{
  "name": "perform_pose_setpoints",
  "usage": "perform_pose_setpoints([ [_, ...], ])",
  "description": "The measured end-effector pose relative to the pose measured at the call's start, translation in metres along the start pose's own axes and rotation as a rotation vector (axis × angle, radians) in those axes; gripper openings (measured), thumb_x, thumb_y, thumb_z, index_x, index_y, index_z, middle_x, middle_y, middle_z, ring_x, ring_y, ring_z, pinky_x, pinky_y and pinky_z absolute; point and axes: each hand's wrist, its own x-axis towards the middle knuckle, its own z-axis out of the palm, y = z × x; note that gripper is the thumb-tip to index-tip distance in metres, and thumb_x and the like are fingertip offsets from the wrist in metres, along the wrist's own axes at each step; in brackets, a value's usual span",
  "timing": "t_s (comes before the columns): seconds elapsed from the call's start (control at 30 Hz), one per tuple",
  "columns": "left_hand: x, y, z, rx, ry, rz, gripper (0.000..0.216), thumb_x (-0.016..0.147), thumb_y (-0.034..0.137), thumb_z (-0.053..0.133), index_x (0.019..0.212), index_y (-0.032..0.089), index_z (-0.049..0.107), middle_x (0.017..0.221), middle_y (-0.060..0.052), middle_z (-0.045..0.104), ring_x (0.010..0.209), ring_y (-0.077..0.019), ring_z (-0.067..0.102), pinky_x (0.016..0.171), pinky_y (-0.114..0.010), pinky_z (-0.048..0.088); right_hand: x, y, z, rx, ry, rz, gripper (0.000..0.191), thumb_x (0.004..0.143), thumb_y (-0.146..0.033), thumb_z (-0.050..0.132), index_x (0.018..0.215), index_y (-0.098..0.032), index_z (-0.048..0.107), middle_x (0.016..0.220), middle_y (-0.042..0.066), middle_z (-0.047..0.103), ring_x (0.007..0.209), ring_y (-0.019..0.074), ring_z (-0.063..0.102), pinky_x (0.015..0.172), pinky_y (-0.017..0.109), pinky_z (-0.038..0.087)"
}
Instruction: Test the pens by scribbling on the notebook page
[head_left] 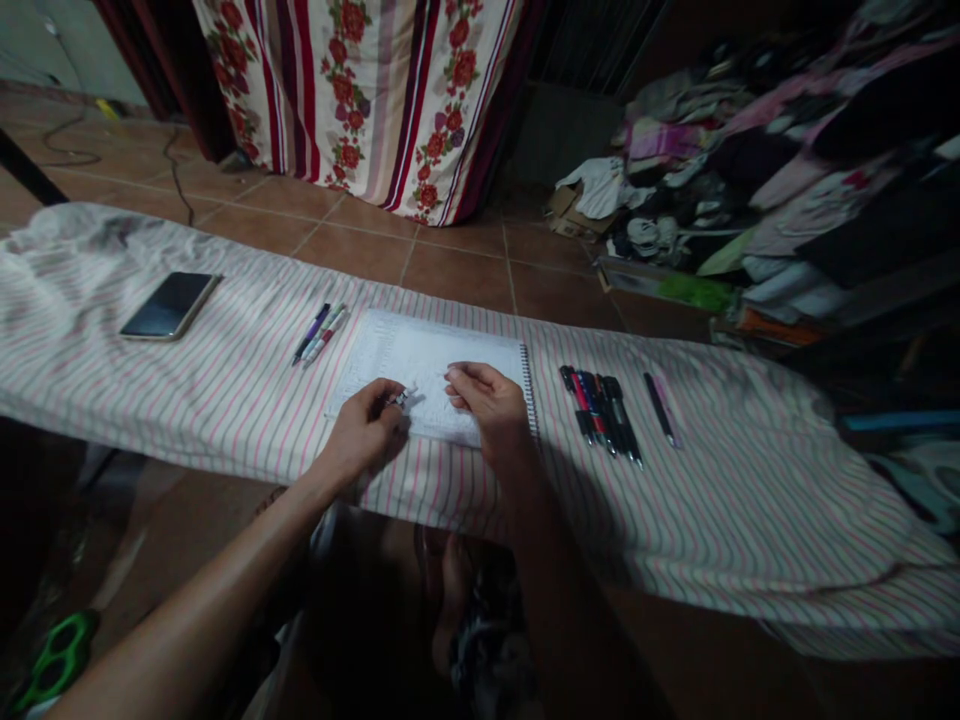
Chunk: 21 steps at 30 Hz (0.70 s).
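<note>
A white spiral notebook (420, 365) lies on a striped cloth-covered board (225, 400). My left hand (365, 430) rests on the notebook's near left corner, its fingers closed around a pen (402, 397) with the tip on the page. My right hand (487, 400) lies on the notebook's near right part, fingers curled and pressing on the paper, with nothing seen in them. A few pens (321, 334) lie left of the notebook. Several more pens (600, 410) lie to its right, with two more pens (662, 408) further right.
A dark phone (169, 305) lies on the cloth at the left. Beyond the board are a brown tiled floor (450, 260), a floral striped curtain (367, 100) and a heap of clothes (750, 180) at the right. Green scissors (56, 660) lie at the lower left.
</note>
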Motion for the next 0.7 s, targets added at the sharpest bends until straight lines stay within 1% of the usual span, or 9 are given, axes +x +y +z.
perform_pose_setpoints([
  [0.1, 0.0, 0.002, -0.001, -0.065, -0.014, -0.045, 0.037, 0.071, 0.016, 0.047, 0.105, 0.02, 0.061, 0.08, 0.0, 0.058, 0.052, -0.0086, 0.051, 0.047, -0.022, 0.041, -0.001, 0.003, 0.003, -0.014, -0.03, 0.001, 0.027, 0.061, -0.039, 0.071, 0.075, -0.017, 0.064, 0.065, 0.001, 0.065, 0.063, 0.0131, 0.06, 0.055, 0.024, 0.047],
  [0.17, 0.001, 0.0, -0.003, 0.004, -0.017, -0.032, 0.043, 0.071, 0.015, 0.045, 0.11, 0.021, 0.061, 0.085, -0.002, 0.06, 0.055, -0.0095, 0.053, 0.051, -0.023, 0.043, -0.001, 0.006, 0.004, -0.017, -0.041, 0.0, 0.026, 0.061, -0.039, 0.071, 0.074, -0.017, 0.064, 0.063, 0.001, 0.064, 0.062, 0.0128, 0.06, 0.054, 0.023, 0.046],
  [0.3, 0.003, -0.006, -0.008, 0.224, -0.042, 0.108, 0.046, 0.074, 0.013, 0.042, 0.115, 0.022, 0.06, 0.09, -0.005, 0.062, 0.072, -0.0148, 0.058, 0.067, -0.029, 0.047, -0.001, 0.009, 0.006, -0.032, -0.055, -0.002, 0.025, 0.062, -0.039, 0.07, 0.075, -0.018, 0.064, 0.064, 0.001, 0.065, 0.063, 0.0133, 0.061, 0.054, 0.024, 0.047],
  [0.37, 0.004, -0.009, -0.009, 0.291, -0.041, 0.186, 0.045, 0.076, 0.014, 0.041, 0.116, 0.022, 0.059, 0.091, -0.005, 0.062, 0.08, -0.0165, 0.057, 0.076, -0.032, 0.046, -0.001, 0.009, 0.007, -0.042, -0.066, 0.003, 0.027, 0.062, -0.04, 0.069, 0.075, -0.017, 0.064, 0.064, 0.001, 0.065, 0.064, 0.014, 0.061, 0.055, 0.025, 0.047],
  [0.43, 0.005, -0.011, -0.009, 0.314, -0.038, 0.231, 0.048, 0.076, 0.013, 0.04, 0.121, 0.023, 0.056, 0.093, -0.005, 0.061, 0.085, -0.0168, 0.057, 0.082, -0.034, 0.044, -0.001, 0.009, 0.007, -0.051, -0.08, 0.015, 0.028, 0.062, -0.041, 0.069, 0.076, -0.017, 0.064, 0.064, 0.001, 0.065, 0.064, 0.0144, 0.061, 0.055, 0.025, 0.047],
  [0.5, 0.006, -0.011, -0.009, 0.288, -0.042, 0.228, 0.052, 0.075, 0.012, 0.042, 0.124, 0.023, 0.053, 0.098, -0.005, 0.061, 0.087, -0.0166, 0.057, 0.081, -0.033, 0.044, -0.001, 0.009, 0.008, -0.058, -0.096, 0.025, 0.029, 0.062, -0.041, 0.07, 0.076, -0.017, 0.064, 0.063, 0.001, 0.065, 0.064, 0.0144, 0.062, 0.055, 0.025, 0.047],
  [0.57, 0.006, -0.01, -0.008, 0.232, -0.027, 0.185, 0.049, 0.075, 0.015, 0.045, 0.122, 0.023, 0.055, 0.1, -0.005, 0.062, 0.086, -0.0164, 0.057, 0.077, -0.031, 0.045, -0.001, 0.009, 0.009, -0.056, -0.104, 0.025, 0.028, 0.062, -0.041, 0.069, 0.076, -0.017, 0.064, 0.064, 0.001, 0.065, 0.064, 0.0139, 0.061, 0.055, 0.024, 0.047],
  [0.6, 0.007, -0.009, -0.008, 0.197, -0.015, 0.15, 0.044, 0.075, 0.019, 0.047, 0.118, 0.022, 0.058, 0.096, -0.005, 0.064, 0.082, -0.0162, 0.058, 0.073, -0.029, 0.045, -0.001, 0.009, 0.009, -0.054, -0.106, 0.023, 0.028, 0.063, -0.04, 0.069, 0.076, -0.017, 0.064, 0.064, 0.001, 0.065, 0.063, 0.0137, 0.061, 0.055, 0.024, 0.047],
  [0.7, 0.007, -0.005, -0.01, 0.117, 0.026, 0.038, 0.032, 0.077, 0.033, 0.052, 0.101, 0.019, 0.067, 0.074, -0.001, 0.064, 0.065, -0.0145, 0.055, 0.059, -0.026, 0.042, -0.002, 0.009, 0.011, -0.051, -0.109, 0.014, 0.027, 0.063, -0.04, 0.069, 0.075, -0.017, 0.064, 0.064, 0.001, 0.065, 0.063, 0.0132, 0.061, 0.054, 0.023, 0.047],
])
